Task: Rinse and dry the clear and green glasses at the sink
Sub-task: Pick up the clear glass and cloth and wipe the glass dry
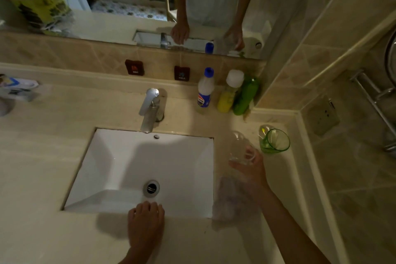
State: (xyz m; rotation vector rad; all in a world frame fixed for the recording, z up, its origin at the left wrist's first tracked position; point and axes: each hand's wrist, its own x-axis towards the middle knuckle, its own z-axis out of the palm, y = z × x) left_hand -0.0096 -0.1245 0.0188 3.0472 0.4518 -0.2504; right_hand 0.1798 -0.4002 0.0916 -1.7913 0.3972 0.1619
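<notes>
The clear glass (239, 146) stands on the counter right of the sink (120, 169), and my right hand (250, 169) holds it from the near side with thumb and fingers round its rim. The green glass (275, 141) stands upright just right of it, untouched. My left hand (145, 221) rests on the counter at the sink's front edge, fingers bent over the rim and holding nothing. A pale cloth (231, 197) lies on the counter under my right forearm. The chrome tap (150, 109) stands behind the basin with no water running.
Three bottles stand at the back right: white with a blue cap (205, 90), yellow (229, 94) and green (246, 96). A mirror (128, 2) runs along the back wall. A tiled side wall with a socket (323, 115) and a towel rail (372, 96) closes the right side.
</notes>
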